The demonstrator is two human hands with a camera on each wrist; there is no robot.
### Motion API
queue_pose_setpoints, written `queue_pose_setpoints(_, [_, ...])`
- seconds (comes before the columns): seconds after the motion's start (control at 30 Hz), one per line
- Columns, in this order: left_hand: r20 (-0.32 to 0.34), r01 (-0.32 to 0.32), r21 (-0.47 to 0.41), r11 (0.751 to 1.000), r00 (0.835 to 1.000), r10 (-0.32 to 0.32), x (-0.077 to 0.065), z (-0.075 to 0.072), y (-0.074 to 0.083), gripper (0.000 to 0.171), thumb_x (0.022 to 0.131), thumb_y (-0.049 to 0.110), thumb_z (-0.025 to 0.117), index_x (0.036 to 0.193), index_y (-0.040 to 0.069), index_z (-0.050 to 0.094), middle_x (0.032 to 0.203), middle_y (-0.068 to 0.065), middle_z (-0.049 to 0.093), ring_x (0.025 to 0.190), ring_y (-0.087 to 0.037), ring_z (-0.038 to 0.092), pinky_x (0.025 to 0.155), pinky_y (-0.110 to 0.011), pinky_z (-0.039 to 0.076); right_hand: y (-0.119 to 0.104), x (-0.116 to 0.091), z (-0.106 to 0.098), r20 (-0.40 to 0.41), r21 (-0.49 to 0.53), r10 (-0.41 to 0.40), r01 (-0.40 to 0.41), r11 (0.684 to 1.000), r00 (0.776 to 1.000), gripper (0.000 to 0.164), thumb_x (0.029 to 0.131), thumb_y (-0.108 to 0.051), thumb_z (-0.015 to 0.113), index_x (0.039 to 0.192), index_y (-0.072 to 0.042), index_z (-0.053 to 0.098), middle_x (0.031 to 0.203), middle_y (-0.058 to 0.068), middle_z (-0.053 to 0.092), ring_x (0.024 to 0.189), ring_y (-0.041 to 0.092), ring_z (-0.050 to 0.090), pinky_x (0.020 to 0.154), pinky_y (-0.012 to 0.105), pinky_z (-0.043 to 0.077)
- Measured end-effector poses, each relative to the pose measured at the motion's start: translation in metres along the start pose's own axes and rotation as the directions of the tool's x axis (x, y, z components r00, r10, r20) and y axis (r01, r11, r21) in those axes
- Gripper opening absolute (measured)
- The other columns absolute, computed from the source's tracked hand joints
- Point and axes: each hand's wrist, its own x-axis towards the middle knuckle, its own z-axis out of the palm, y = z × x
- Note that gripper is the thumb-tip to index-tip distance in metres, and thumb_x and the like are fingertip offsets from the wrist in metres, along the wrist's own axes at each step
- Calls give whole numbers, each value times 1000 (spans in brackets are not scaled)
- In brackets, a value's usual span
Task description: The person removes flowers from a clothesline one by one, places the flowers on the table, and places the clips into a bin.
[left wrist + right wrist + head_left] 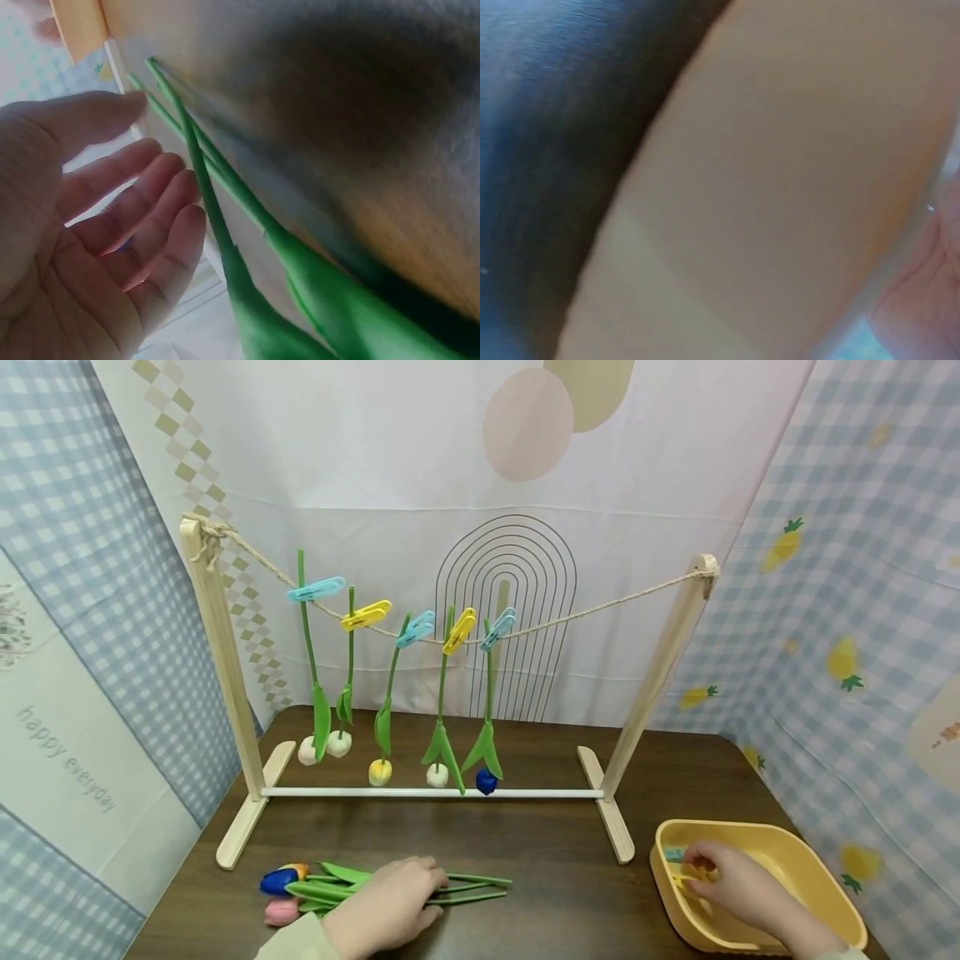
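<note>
My left hand (393, 902) lies over the stems of a bunch of artificial tulips (330, 885) on the table. In the left wrist view its fingers are loosely bent beside the green stems (196, 150), not closed round them. The bunch shows blue, orange and pink heads at its left end. My right hand (742, 881) reaches into a yellow plastic basket (817, 881), thumb and fingertips around a yellow clothespin (693, 875). A blue clothespin (674, 854) lies beside it. In the right wrist view the basket wall (765, 172) hides most of the hand.
A wooden stand (228, 668) carries a sagging rope (600, 612). Several tulips hang head down from it by blue and yellow clothespins, among them a blue tulip (487, 779) at the right. A white rod (540, 793) joins the stand's feet. Patterned cloth walls surround the table.
</note>
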Motion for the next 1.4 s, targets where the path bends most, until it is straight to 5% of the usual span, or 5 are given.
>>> queue_pose_setpoints(0.27, [-106, 55, -144, 988, 992, -71, 6, -24, -3, 48, 88, 49, 67, 122, 16, 64, 111, 6, 61, 102, -14, 59, 84, -38, 52, -28, 7, -28, -222, -51, -64, 54, 997, 973, 39, 87, -43, 70, 107, -11, 66, 100, 1, 65, 91, 22, 60, 74, 44, 51])
queue_pose_setpoints(0.47, [-337, 76, -277, 958, 926, -171, 16, -46, 1, 66, 82, 64, 63, 131, 20, 59, 122, 10, 58, 109, -9, 56, 89, -37, 50, -62, 18, -53, -398, -145, -224, 181, 973, 889, 43, 84, -41, 75, 116, -15, 63, 106, -4, 63, 93, 18, 60, 77, 34, 51])
queue_pose_setpoints(0.67, [-455, 23, -423, 906, 859, -234, 31, -62, 2, 66, 79, 56, 73, 133, 20, 57, 122, 7, 59, 108, -9, 57, 89, -36, 50, -103, 36, -76, -484, -238, -422, 348, 907, 767, 54, 74, -31, 85, 119, -12, 62, 108, -1, 63, 96, 14, 56, 80, 28, 43])
queue_pose_setpoints(1.07, [-519, -20, -510, 860, 804, -289, 58, -88, 12, 66, 78, 52, 76, 134, 22, 54, 120, 12, 56, 113, -5, 53, 94, -32, 48, -183, 72, -118, -544, -345, -693, 626, 699, 473, 61, 84, -51, 70, 122, -5, 62, 115, 8, 65, 101, 25, 58, 91, 35, 40])
queue_pose_setpoints(1.4, [-575, -77, -511, 856, 771, -273, 72, -96, 16, 64, 79, 45, 78, 133, 21, 55, 116, 8, 58, 106, -7, 56, 86, -42, 51, -213, 83, -134, -549, -367, -718, 648, 668, 429, 59, 84, -49, 68, 123, -4, 62, 114, 7, 65, 100, 25, 57, 89, 37, 40])
